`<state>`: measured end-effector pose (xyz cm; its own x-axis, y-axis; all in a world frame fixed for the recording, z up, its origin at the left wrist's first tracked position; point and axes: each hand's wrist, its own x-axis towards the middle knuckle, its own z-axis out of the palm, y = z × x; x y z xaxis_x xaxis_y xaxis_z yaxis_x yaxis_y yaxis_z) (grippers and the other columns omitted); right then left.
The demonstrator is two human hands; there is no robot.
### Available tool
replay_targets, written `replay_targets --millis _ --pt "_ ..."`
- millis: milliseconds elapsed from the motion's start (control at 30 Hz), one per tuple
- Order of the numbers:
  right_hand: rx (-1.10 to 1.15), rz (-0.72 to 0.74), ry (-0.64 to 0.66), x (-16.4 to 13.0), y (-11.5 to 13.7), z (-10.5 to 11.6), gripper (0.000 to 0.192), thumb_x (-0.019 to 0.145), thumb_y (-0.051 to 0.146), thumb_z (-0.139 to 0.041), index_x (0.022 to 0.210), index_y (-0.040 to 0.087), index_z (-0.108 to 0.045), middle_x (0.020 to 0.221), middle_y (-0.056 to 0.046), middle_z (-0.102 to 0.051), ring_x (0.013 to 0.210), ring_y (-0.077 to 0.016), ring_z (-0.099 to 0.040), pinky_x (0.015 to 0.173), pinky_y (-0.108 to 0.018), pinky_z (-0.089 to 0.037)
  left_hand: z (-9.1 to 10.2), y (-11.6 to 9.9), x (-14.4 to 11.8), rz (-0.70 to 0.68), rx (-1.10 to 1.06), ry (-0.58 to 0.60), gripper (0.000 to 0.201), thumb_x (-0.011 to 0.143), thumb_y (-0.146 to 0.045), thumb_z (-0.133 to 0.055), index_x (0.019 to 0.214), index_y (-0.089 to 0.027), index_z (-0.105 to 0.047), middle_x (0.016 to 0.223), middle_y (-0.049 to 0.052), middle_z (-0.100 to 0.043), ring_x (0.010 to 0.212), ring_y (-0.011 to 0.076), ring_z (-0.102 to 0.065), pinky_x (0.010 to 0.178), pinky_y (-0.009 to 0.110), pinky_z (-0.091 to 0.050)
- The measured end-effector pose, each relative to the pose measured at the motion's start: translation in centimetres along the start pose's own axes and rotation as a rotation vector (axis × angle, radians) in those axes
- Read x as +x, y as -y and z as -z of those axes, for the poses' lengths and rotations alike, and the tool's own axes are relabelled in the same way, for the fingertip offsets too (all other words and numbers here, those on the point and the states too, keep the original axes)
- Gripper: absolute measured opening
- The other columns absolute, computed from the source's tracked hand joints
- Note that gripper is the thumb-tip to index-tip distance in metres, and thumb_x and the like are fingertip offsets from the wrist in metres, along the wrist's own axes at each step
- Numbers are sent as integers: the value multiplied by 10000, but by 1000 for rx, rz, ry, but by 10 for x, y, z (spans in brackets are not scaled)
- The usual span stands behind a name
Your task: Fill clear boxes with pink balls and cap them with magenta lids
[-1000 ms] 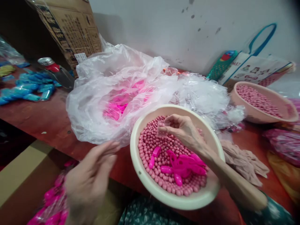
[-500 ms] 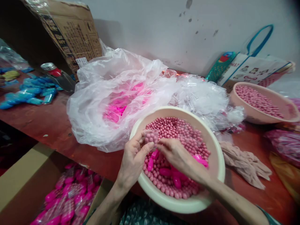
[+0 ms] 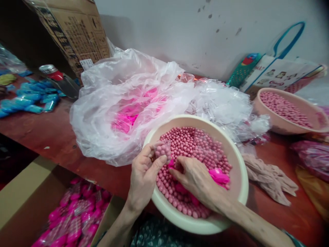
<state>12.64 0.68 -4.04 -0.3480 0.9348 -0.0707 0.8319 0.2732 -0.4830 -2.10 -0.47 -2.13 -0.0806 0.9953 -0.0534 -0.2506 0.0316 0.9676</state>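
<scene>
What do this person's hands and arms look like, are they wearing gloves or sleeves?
No gloves: both the left hand and the right hand are bare, with lined knuckles. The forearms are bare too, no sleeves showing. A small ring-like glint shows on the left hand, too small to be sure.

Both forearms rise from the lower edge of the frame and meet at lower centre. The left hand stands upright, thumb and fingers pinched in a closed grip at its top. The right hand lies palm down just right of it, fingers curled downward and reaching leftward.
</scene>
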Motion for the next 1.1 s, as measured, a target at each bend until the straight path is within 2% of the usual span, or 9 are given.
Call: replay_targets --millis 167,300,467,567,667,767,833,967,1100 --pt "-16 36 -58 1 6 -6 88 823 250 -541 824 162 -546 722 -28 -565 634 -158 -486 561 -274 -270 0 0 1 -5 -11 -15 267 794 -179 -621 1059 -185 -590 939 25 -657 853 128 -626 820 240 -509" --pt "32 39 -77 7 7 -10 74 771 129 -527 720 180 -540 743 -19 -543 633 -138 -478 558 -259 -287 0 1 0 -22 -40 -30 241 801 -163 -616 1039 -195 -595 936 14 -650 866 127 -622 817 235 -511" --pt "118 -13 -159 13 1 9 116 775 157 -532 673 178 -482 686 1 -528 637 -133 -493 585 -252 -351 1 1 1 -26 -74 -11 231 817 -162 -599 1045 -196 -588 918 11 -638 833 125 -621 773 225 -524" --pt "335 -54 -189 12 0 24 100 796 126 -501 711 179 -502 643 22 -552 579 -119 -512 542 -240 -383 1 -1 2 9 -6 46 212 830 -194 -588 1041 -190 -591 927 20 -637 832 127 -603 762 222 -516" --pt "437 30 -365 8 2 32 172 793 67 -492 899 167 -583 800 -9 -649 708 -134 -602 634 -243 -467 2 -5 3 52 96 137 223 850 -236 -560 1068 -193 -586 931 23 -636 826 124 -580 748 210 -498" --pt "236 203 -574 4 3 31 317 816 40 -477 1086 160 -590 954 -60 -667 876 -163 -620 769 -278 -493 3 -7 3 91 142 225 262 864 -257 -536 1119 -205 -562 933 23 -623 854 140 -571 779 234 -482" --pt "106 293 -621 1 4 29 350 845 43 -450 1146 172 -574 968 -77 -657 894 -169 -613 777 -291 -501 3 -8 3 109 161 256 265 865 -263 -530 1122 -205 -558 912 24 -605 865 154 -563 789 253 -472" --pt "17 418 -579 -4 5 30 418 861 51 -441 1254 181 -501 998 -101 -634 933 -187 -596 807 -319 -508 4 -8 3 104 169 276 254 865 -253 -527 1109 -202 -571 883 19 -585 856 155 -546 788 252 -448" --pt "113 442 -435 -2 7 45 399 854 64 -443 1215 202 -540 971 -83 -624 883 -161 -608 744 -273 -526 5 -10 4 146 66 321 236 867 -223 -520 1095 -203 -580 906 18 -600 863 145 -548 775 228 -441"
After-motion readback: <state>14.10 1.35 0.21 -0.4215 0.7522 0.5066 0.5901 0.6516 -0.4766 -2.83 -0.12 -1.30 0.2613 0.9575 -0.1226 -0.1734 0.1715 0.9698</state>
